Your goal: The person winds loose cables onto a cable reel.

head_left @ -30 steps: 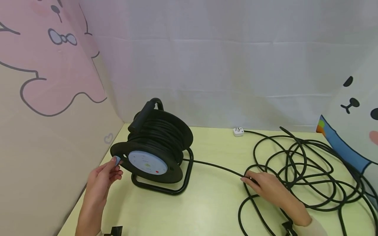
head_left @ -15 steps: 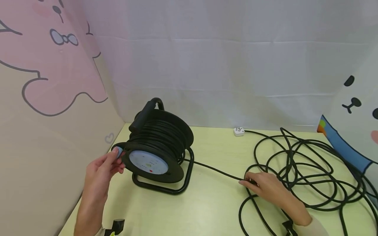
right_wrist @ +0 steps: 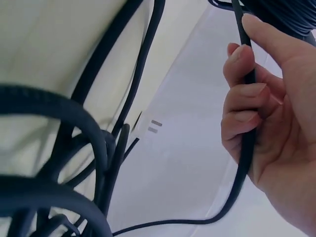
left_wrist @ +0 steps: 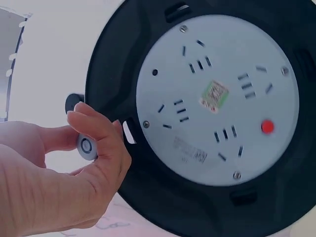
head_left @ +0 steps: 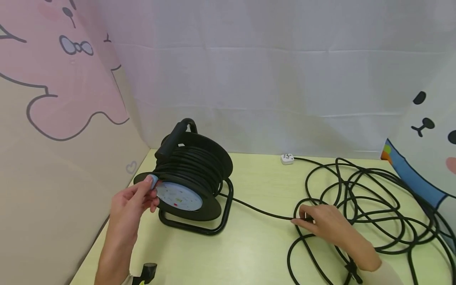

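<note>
A black cable reel (head_left: 192, 174) (left_wrist: 163, 197) on a tube stand sits at the table's left, its pale socket face (head_left: 179, 196) (left_wrist: 217, 98) toward me. My left hand (head_left: 133, 202) (left_wrist: 74, 163) pinches the small pale blue crank knob (head_left: 154, 181) (left_wrist: 87, 147) on the reel's rim. A black cable (head_left: 260, 209) (right_wrist: 245, 148) runs from the reel to the right. My right hand (head_left: 322, 223) (right_wrist: 266, 113) holds that cable with curled fingers, just left of a loose tangle of cable loops (head_left: 367, 206) (right_wrist: 64, 197).
A white plug (head_left: 287, 158) (right_wrist: 148, 127) lies at the back edge of the yellow-green table (head_left: 249, 245). White cloth hangs behind; printed panels close the left and right sides. A black wrist-camera mount (head_left: 147, 271) shows near the front edge.
My left hand has carried the crank knob up and to the right around the rim, turning the reel. The cable loops on the right have shifted a little.
</note>
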Demonstrator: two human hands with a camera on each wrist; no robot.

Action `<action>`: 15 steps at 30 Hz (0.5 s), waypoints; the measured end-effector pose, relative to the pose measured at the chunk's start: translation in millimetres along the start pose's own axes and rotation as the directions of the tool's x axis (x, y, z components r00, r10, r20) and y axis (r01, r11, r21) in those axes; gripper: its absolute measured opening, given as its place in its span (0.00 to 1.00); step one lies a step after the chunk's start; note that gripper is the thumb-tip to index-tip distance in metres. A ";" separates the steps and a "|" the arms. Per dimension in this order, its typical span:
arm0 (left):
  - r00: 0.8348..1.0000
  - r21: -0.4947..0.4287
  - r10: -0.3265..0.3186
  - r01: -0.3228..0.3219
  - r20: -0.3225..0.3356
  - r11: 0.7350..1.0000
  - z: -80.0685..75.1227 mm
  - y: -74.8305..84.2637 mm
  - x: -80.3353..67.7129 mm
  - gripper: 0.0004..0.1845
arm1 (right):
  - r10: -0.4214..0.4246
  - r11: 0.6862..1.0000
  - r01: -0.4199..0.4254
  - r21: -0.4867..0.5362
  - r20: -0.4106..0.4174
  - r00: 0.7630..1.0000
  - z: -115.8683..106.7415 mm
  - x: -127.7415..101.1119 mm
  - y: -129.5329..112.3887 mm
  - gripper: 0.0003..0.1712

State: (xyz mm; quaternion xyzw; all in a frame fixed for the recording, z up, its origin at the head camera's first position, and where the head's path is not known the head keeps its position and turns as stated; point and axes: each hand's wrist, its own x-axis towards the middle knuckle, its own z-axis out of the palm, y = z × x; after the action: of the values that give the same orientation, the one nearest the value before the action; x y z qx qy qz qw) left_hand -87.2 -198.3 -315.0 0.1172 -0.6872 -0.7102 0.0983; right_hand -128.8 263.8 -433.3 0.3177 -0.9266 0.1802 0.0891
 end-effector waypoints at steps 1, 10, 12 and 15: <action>1.000 0.007 0.004 -0.004 0.014 1.000 2.5 0.6 -1.0 0.20 | -0.010 1.000 0.010 -0.005 -0.004 1.000 -0.8 0.3 0.4 0.12; 0.994 0.052 -0.005 -0.001 0.106 0.999 25.2 1.6 -11.4 0.23 | -0.100 0.994 0.101 0.033 -0.034 0.994 -0.7 7.4 0.5 0.10; 0.992 0.057 -0.006 -0.001 0.125 0.998 29.0 0.6 -13.3 0.23 | -0.121 0.992 0.123 0.043 -0.045 0.992 0.6 9.9 -0.8 0.10; 0.990 0.058 -0.007 -0.002 0.140 0.998 33.9 -1.2 -16.0 0.23 | -0.139 0.989 0.141 0.038 -0.062 0.988 2.4 13.7 -3.3 0.10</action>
State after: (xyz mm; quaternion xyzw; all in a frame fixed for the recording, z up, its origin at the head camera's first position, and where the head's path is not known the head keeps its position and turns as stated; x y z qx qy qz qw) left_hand -82.1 -161.2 -314.7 0.0708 -0.7126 -0.6965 0.0456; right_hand -137.6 252.8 -430.7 0.3784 -0.8950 0.2021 0.1222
